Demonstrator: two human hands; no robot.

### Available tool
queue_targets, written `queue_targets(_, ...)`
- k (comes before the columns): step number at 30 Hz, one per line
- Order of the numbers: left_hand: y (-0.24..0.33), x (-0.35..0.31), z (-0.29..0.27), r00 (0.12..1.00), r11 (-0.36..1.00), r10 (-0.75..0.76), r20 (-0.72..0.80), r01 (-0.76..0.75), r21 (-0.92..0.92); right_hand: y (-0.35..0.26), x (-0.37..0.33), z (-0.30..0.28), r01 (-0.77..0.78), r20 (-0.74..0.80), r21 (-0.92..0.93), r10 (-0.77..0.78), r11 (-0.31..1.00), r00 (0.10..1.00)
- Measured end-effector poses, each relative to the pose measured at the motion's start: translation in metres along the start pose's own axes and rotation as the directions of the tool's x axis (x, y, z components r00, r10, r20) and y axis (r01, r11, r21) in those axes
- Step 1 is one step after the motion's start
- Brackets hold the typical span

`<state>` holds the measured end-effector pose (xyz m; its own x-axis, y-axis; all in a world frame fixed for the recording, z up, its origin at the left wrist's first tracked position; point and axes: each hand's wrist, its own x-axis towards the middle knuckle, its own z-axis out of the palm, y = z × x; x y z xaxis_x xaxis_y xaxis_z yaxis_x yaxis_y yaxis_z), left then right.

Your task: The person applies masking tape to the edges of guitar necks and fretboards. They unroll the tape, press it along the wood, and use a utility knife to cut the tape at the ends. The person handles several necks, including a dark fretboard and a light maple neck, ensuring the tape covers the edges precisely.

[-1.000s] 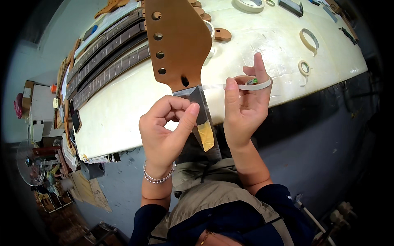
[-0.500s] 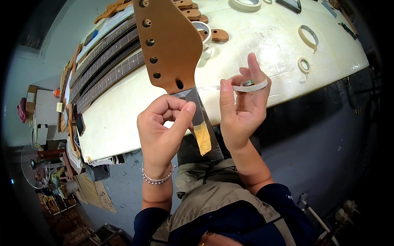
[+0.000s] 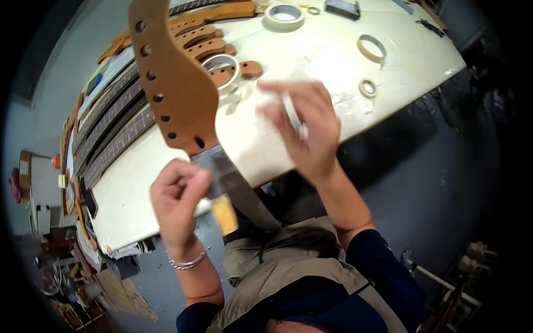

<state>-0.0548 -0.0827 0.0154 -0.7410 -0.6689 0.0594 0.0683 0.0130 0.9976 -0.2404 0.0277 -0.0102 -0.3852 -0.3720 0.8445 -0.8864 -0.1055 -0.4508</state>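
A brown guitar neck (image 3: 180, 89) slants across the table's front edge toward my lap, its headstock with a row of round holes pointing away. Below the headstock its shaft is dark grey. My left hand (image 3: 180, 202) pinches a flat grey strip (image 3: 216, 180) with a yellow taped end (image 3: 224, 215), right against the neck. Off to the neck's right, above the table, my right hand (image 3: 311, 125) is curled around a narrow white tape roll (image 3: 293, 115); motion blurs its fingers. No tape runs between this hand and the neck.
On the pale table (image 3: 311, 61), more guitar necks (image 3: 114, 111) lie at the left. A wide tape roll (image 3: 223, 72) stands by the headstock, another (image 3: 284, 18) lies farther back. Narrower rolls (image 3: 367, 87) sit at the right. The table edge runs below my right hand.
The tape stretched from the neck to my right hand is gone from between them. My right hand has moved farther from the neck and blurred. The view has shifted, with the table sliding left.
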Motion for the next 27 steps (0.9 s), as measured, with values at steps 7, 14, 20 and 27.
queue_targets(7, -0.056, 0.045, -0.098, 0.951, 0.933, 0.175, -0.255, -0.077, 0.351, 0.156, 0.045, 0.018, -0.157, 0.329, -0.747, 0.565, 0.646, 0.757)
queue_targets(14, -0.093, 0.05, -0.131, 0.952, 0.586, 0.121, -0.279, 0.158, 0.795, 0.202, 0.047, -0.043, -0.287, 0.081, -0.829, 0.61, 0.48, 0.788)
queue_targets(20, -0.063, 0.037, -0.096, 0.902, 0.659, 0.262, -0.342, 0.092, 0.746, 0.217, 0.023, -0.118, -0.181, 0.077, -0.949, 0.748, 0.257, 0.659)
queue_targets(27, -0.02, -0.004, -0.025, 0.787, 0.746, 0.544, -0.292, -0.293, 0.599, 0.043, -0.007, -0.031, -0.413, 0.302, 0.908, 0.583, 0.064, 0.754)
